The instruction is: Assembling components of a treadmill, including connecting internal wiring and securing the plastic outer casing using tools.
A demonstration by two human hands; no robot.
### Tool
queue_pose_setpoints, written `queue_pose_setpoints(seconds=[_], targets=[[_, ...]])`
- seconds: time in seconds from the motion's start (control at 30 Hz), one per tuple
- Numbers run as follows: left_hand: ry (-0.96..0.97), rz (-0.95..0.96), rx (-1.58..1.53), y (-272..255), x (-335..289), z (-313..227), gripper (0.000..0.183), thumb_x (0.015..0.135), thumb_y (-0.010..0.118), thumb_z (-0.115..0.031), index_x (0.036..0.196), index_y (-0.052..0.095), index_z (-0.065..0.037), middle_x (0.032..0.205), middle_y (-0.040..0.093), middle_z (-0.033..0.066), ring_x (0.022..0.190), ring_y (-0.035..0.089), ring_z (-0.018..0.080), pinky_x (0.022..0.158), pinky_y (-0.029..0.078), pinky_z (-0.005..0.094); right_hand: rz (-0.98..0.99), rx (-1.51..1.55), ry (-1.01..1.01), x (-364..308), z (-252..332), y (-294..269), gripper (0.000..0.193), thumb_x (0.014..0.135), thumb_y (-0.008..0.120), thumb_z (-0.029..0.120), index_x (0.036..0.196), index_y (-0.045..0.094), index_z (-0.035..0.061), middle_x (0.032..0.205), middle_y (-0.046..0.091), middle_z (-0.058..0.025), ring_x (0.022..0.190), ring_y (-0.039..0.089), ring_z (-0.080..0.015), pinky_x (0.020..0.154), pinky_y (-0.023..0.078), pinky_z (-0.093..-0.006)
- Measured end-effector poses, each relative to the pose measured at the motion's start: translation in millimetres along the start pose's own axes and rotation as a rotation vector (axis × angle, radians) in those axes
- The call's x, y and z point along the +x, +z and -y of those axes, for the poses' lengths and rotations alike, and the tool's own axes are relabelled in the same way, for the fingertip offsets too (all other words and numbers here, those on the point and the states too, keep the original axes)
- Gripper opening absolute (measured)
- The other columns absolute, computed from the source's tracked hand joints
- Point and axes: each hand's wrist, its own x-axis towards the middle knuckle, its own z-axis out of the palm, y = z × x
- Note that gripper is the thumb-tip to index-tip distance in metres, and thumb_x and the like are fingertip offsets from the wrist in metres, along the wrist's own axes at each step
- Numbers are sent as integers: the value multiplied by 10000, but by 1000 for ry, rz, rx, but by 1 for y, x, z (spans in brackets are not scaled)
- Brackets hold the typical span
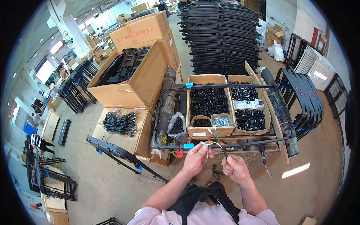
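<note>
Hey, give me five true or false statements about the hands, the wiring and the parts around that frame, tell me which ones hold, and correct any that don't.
1. The left hand pinches a white wire. True.
2. The right hand is empty. False: the right hand grips a black cable.
3. A bundle of black cables lies to the left of the black tubular frame. True.
4. The clear plastic bag is to the right of the silver screws. False: the bag is to their left.
5. A stack of black frames stands beyond the parts boxes. True.
</note>
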Motion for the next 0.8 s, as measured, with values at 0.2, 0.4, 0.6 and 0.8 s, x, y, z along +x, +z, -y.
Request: queue_pose_setpoints(seconds=[0.2,0.4,0.6,0.8], targets=[[38,17,-170,8,-9,-14,453,1083,536,-121,1511,510,25,1085,673,34,1029,704,202,973,579,407,-123,-136,69,0,-19,-7,323,1119,546,281,1016,654,-5,655,401,70,539,292,-42,508,261,-238],[53,17,393,7,-23,-1,395,1130,520,-221,1475,592,-44,1007,657,10,977,662,136,847,520,270,-176,-78,18,4,-29,-16,319,1115,555,282,1005,657,0,656,404,74,543,300,-34,509,265,-227],[-60,-140,-14,-5,-14,8,318,1132,531,-242,1298,668,-9,887,630,5,744,574,105,658,475,267,-78,-123,111,-2,-33,-23,319,1110,565,281,1015,659,-9,659,410,74,552,310,-42,519,272,-237],[-106,-212,-147,-5,-9,7,308,1121,556,-260,1275,678,-23,829,611,-22,717,576,94,629,474,261,-49,-242,208,-9,-45,-25,313,1104,558,270,1016,669,-9,667,413,82,575,326,-43,535,283,-239]])
